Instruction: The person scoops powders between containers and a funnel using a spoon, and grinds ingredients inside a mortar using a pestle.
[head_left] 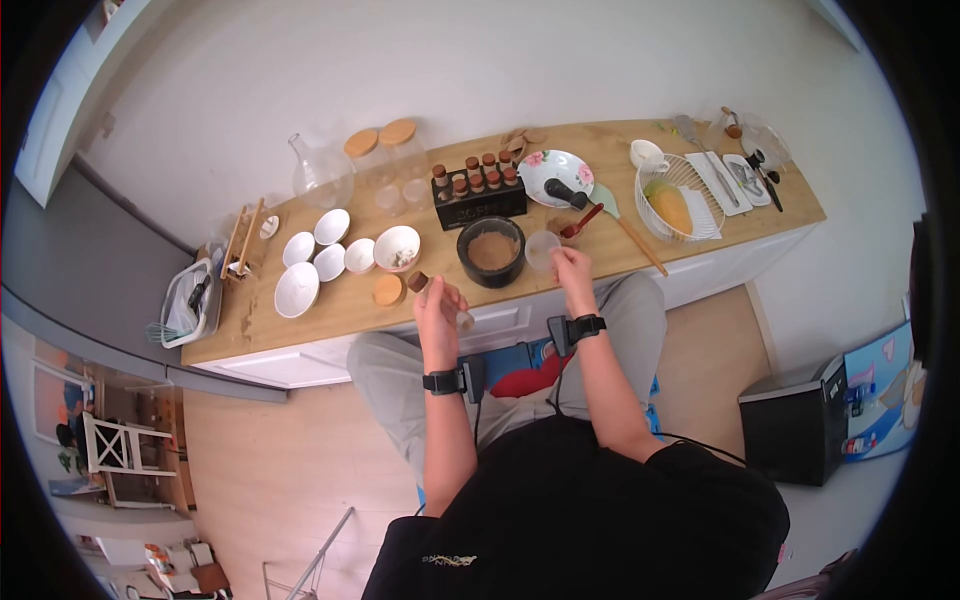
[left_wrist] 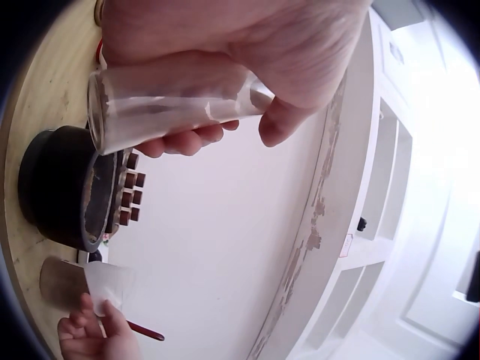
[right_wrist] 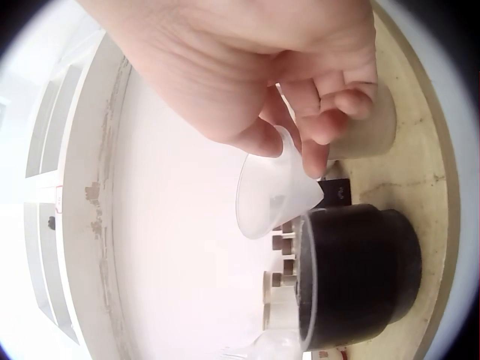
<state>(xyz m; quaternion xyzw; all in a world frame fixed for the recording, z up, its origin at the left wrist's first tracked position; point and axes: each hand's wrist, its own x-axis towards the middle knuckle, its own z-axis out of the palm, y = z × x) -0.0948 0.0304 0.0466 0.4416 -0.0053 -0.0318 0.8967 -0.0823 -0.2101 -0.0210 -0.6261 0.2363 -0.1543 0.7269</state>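
My left hand (head_left: 438,322) is curled round a clear glass tube (left_wrist: 176,105); a brown stopper (head_left: 418,282) shows at its fingertips in the head view. Whether the stopper sits in the tube I cannot tell. Between thumb and fingers, my right hand (head_left: 573,278) pinches a translucent, funnel-like piece (right_wrist: 274,191) by its edge. The black mortar (head_left: 490,276), with brown powder (head_left: 493,250) inside, stands on the counter between and beyond the hands. A dark red spoon (head_left: 583,220) lies just beyond the right hand.
White bowls (head_left: 297,290) and a round wooden lid (head_left: 389,290) are on the left. Behind the mortar stands a black rack (head_left: 480,208) of stoppered tubes. To the right are a floral plate (head_left: 545,165), a wooden-handled spatula (head_left: 640,245) and a wire basket (head_left: 712,205).
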